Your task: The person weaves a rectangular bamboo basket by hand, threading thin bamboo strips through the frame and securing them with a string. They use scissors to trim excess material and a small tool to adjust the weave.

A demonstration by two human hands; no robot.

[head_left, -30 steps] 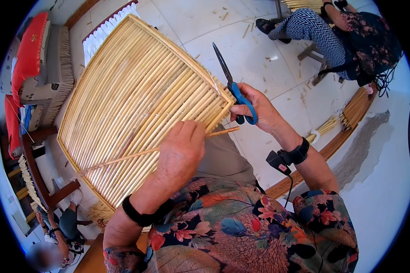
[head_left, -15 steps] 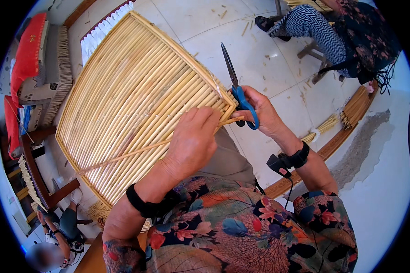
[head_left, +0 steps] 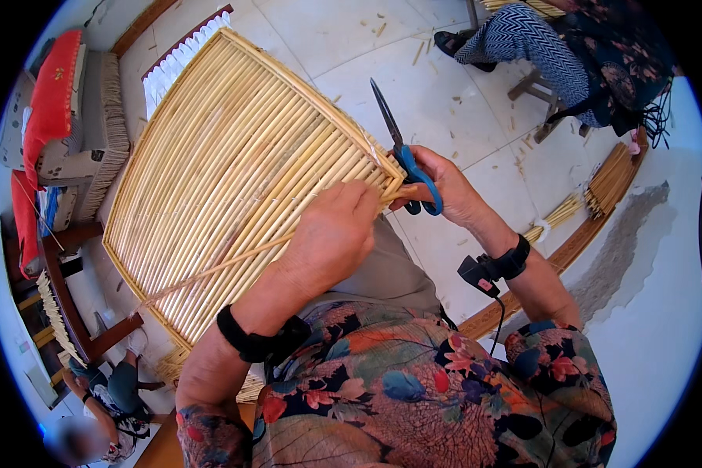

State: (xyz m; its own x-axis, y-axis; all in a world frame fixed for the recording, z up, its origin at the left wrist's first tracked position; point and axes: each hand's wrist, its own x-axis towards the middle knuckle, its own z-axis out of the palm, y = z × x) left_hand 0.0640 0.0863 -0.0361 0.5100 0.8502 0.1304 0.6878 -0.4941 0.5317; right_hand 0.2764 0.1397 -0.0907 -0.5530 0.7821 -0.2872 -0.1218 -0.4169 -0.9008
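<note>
A large panel of straw-coloured reed stalks (head_left: 210,156), bound in a narrow rim, lies tilted across my lap. My left hand (head_left: 331,234) is closed over its near edge, close to the right corner, gripping a long reed stalk (head_left: 234,263) that runs slantwise over the panel to a frayed end at lower left. Just past that corner, my right hand (head_left: 444,187) is closed around the blue handles of a pair of scissors (head_left: 413,173). Their dark blades point up and away, nearly together. The right fingertips also touch the stalk's end beside the corner.
A seated person in patterned trousers (head_left: 515,51) is at the far right, another person (head_left: 117,398) at lower left. Bundles of reeds (head_left: 610,181) lie along the right wall. Offcuts litter the tiled floor (head_left: 351,47). A sofa with red cloth (head_left: 54,93) stands left.
The panel has shifted slightly right and down in the view. My right fingers have drawn in closer around the stalk's end by the corner, the scissors staying in that hand.
</note>
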